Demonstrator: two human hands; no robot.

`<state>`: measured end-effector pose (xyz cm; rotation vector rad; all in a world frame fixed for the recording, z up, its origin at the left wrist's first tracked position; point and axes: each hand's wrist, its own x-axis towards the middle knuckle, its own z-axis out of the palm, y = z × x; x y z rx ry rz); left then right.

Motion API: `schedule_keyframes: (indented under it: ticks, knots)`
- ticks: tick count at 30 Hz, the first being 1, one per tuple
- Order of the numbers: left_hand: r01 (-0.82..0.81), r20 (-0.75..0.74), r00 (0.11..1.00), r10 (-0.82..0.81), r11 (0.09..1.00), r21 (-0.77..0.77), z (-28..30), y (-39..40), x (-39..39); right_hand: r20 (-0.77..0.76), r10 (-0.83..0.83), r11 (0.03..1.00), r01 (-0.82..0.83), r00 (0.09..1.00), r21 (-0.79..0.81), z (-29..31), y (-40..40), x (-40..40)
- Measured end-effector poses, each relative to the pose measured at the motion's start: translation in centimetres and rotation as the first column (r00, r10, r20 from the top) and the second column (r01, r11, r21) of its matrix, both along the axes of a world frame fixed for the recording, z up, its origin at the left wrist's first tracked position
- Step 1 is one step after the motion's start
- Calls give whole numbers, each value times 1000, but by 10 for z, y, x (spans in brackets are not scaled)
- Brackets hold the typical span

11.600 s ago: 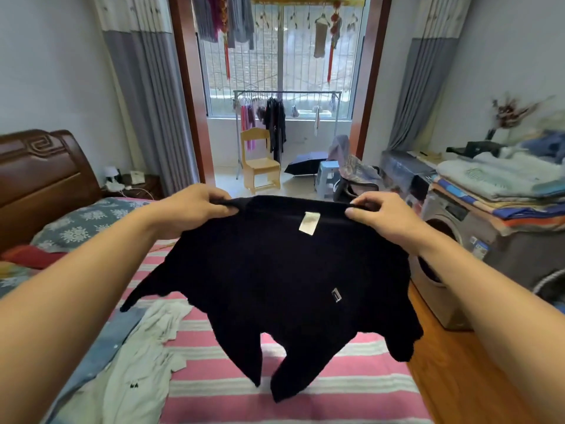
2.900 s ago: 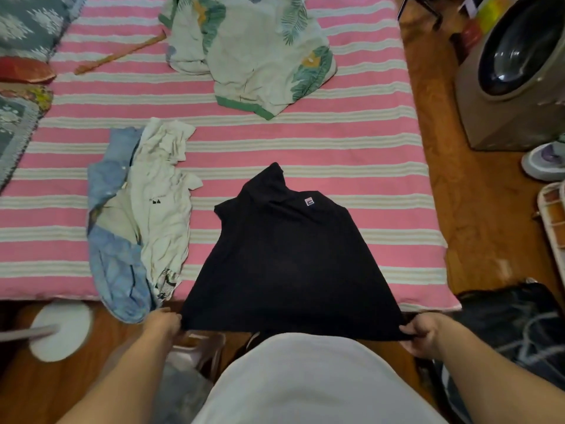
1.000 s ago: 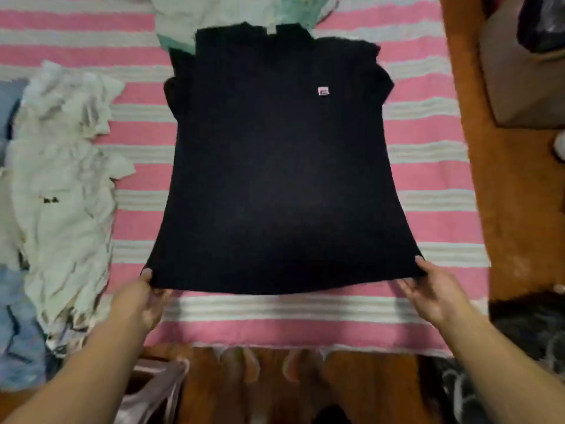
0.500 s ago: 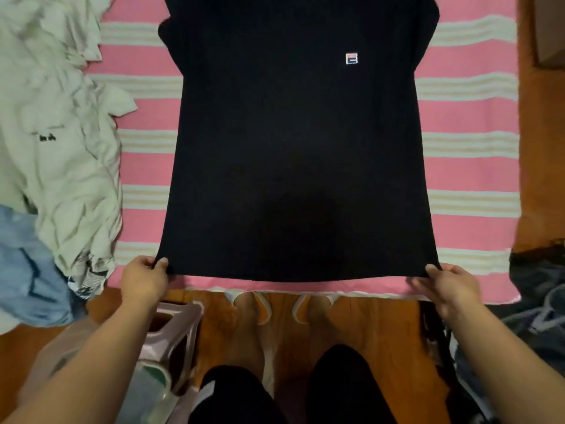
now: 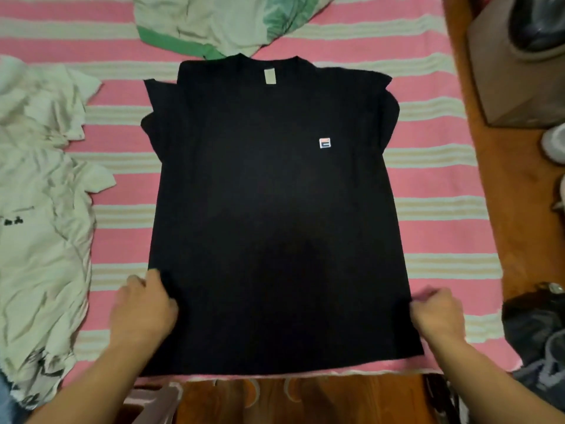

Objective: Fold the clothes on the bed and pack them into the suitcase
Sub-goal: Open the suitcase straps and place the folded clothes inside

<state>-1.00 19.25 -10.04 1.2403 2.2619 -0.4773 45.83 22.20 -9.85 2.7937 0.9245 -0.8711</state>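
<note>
The black short-sleeved T-shirt [image 5: 275,215] lies flat, chest up, on the pink-and-cream striped bed [image 5: 437,185], hem at the near edge. The left hand [image 5: 142,307] rests flat, fingers loosely spread, on the lower-left corner; the right hand [image 5: 437,312] is curled at the right side seam — whether it pinches cloth I cannot tell. To fold well, smooth outward first, tuck the sleeves in, and keep the edges parallel. The collar points away from the person, the long axis running near to far.

Dim, even indoor light; the black shirt [image 5: 275,209] swallows detail. Edges look slightly soft and bowed, perhaps from motion.
</note>
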Motion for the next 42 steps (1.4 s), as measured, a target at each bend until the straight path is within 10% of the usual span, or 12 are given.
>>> schedule_keyframes:
  ticks: [6, 12, 17, 22, 25, 31, 40, 42]
  knots:
    - [254, 255, 907, -335, 918, 304, -6, 198, 109, -16, 273, 918, -255, 962, 304, 14, 207, -8]
    - [555, -68, 774, -630, 623, 552, -70, 323, 198, 70, 427, 822, -419, 902, 386, -14, 344, -5]
    - [583, -166, 776, -608, 593, 555, -127, 343, 215, 112, 465, 790, -469, 878, 396, -53, 409, -7]
    - [566, -142, 783, -605, 601, 564, -128, 344, 213, -213, 481, 812, -341, 850, 473, -48, 417, -36]
    - [565, -133, 786, -603, 615, 549, -123, 343, 214, -32, 530, 797, -485, 847, 360, -43, 407, -17]
    - [566, -121, 785, -607, 625, 538, -125, 346, 215, 261, 189, 867, -286, 947, 408, -29, 357, 59]
    - [580, -107, 783, -613, 656, 483, -122, 347, 216, -403, -224, 846, 382, 887, 371, -40, 367, 48]
    - [559, -1, 789, -614, 718, 415, -112, 353, 218, -369, -146, 866, 299, 918, 402, -27, 370, 44]
